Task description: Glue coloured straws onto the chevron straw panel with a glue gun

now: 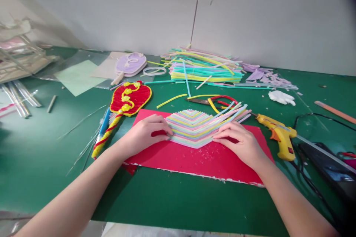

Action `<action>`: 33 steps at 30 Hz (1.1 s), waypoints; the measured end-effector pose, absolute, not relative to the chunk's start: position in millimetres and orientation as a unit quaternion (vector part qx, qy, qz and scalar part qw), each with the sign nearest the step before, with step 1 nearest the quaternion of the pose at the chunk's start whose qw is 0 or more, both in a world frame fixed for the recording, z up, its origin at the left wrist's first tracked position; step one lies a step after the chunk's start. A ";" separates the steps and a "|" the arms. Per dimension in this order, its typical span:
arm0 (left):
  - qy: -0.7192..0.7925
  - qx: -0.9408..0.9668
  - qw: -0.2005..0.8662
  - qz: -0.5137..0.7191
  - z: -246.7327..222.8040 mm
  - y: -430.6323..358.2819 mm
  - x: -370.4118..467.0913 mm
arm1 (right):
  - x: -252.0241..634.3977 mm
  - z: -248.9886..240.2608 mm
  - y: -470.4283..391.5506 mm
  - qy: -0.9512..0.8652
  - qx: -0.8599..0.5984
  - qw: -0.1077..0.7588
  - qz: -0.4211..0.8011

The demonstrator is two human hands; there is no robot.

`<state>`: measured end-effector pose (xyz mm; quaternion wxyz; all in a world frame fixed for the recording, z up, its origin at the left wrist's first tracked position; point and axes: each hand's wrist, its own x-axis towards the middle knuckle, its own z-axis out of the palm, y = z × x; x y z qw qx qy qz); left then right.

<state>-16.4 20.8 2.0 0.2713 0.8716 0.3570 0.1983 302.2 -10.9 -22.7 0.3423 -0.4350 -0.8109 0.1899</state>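
A striped piece of pastel fuzzy stems [193, 127], bent in nested V shapes, lies on a red board [172, 159]. Its left side is trimmed to a curve, while loose stem ends fan out at the upper right. My left hand [150, 131] has its thumb and fingers closed on the left edge of the striped piece. On the opposite side, my right hand [236, 137] pinches the lower right edge. Red-handled scissors [222, 103] lie just behind the board, partly under the loose ends.
A red and yellow fan [130, 100] lies left of the board, with a purple fan [130, 63] behind it. Bundled stems [205, 68] stand at the back. A yellow glue gun [280, 137], its cable and a phone [330, 166] are at right.
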 end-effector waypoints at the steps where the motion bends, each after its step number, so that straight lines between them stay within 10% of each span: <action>1: 0.354 0.876 0.266 0.192 2.2 20.8 -17.1 | 301.7 -22.4 -11.2 -0.810 -0.436 0.343 0.188; 33: 0.341 0.888 0.248 0.186 1.4 20.9 -22.0 | 303.4 -25.1 -11.2 -0.807 -0.440 0.343 0.195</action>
